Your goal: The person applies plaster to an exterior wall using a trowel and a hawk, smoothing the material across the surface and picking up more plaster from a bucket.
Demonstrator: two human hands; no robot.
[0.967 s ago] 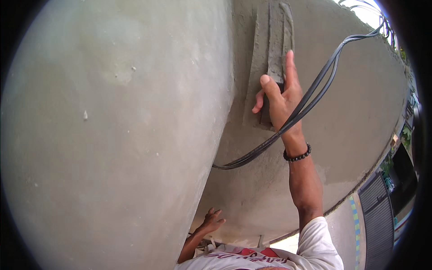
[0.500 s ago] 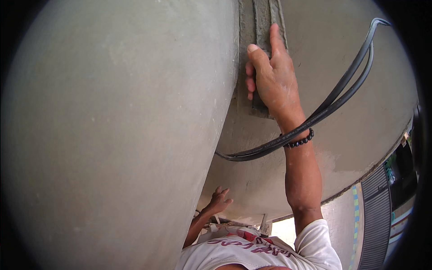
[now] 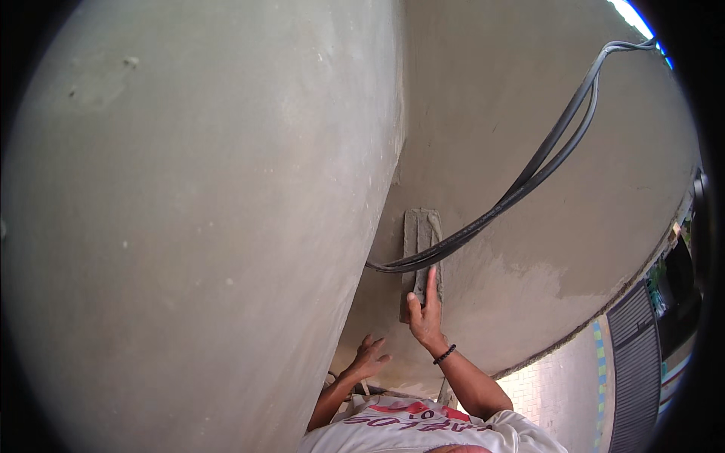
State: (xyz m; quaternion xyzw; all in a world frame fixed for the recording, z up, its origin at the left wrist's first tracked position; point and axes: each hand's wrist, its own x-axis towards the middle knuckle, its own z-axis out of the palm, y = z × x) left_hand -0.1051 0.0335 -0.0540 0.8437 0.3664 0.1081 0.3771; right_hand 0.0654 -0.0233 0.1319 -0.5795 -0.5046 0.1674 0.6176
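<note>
My right hand (image 3: 427,323) grips a long flat plastering trowel (image 3: 411,235) that lies against the grey plastered wall (image 3: 521,249), beside the inner corner. Its index finger stretches along the trowel, and the handle is mostly hidden under the palm. Two dark cables (image 3: 483,220) cross in front of the trowel's blade. Wet mortar clings to the blade's back. Lower and to the left, my left hand (image 3: 368,359) is held with fingers apart close to the wall, holding nothing; whether it touches the wall I cannot tell.
A large smooth grey surface (image 3: 204,226) fills the left side, close to me. The cables run from the corner up to the far right. At lower right, beyond the wall's edge, are paving (image 3: 559,377) and a dark ribbed gate (image 3: 634,362).
My right hand has brought the trowel down the wall, from high above the cables to behind and below them. The left hand stays in nearly the same place, fingers still apart.
</note>
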